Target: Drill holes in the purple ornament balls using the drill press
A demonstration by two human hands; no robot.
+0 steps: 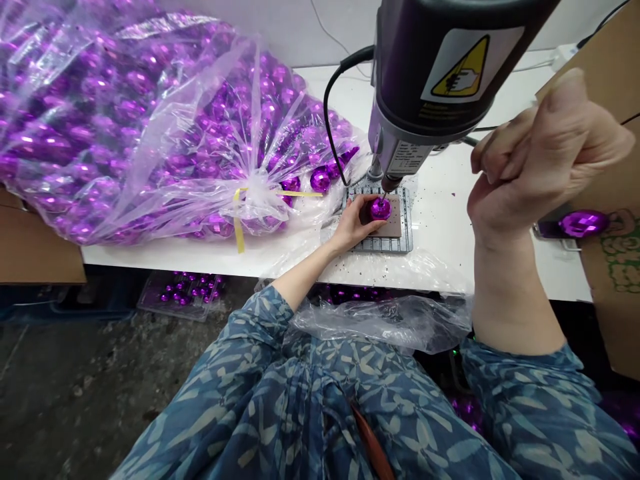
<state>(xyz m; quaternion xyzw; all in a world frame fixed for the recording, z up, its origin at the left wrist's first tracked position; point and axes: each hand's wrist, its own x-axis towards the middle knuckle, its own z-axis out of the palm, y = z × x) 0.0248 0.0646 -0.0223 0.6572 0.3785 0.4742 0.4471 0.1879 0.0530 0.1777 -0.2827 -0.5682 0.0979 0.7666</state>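
My left hand (356, 223) is closed on a shiny purple faceted ball (381, 209) that rests on a brown pad on the drill press base (403, 235). The drill tip (385, 189) of the grey bench drill (440, 73) touches the ball's top. My right hand (537, 160) is raised at the right, wrapped tightly round the drill's lever handle, which is mostly hidden inside the fist.
A big clear plastic bag (150, 120) full of purple balls lies on the white table (440, 200) at the left. Another purple ball (583, 223) sits at the right by a cardboard box (617, 267). A tray of balls (185, 293) rests on the floor. Loose plastic film (380, 320) hangs at the table's front edge.
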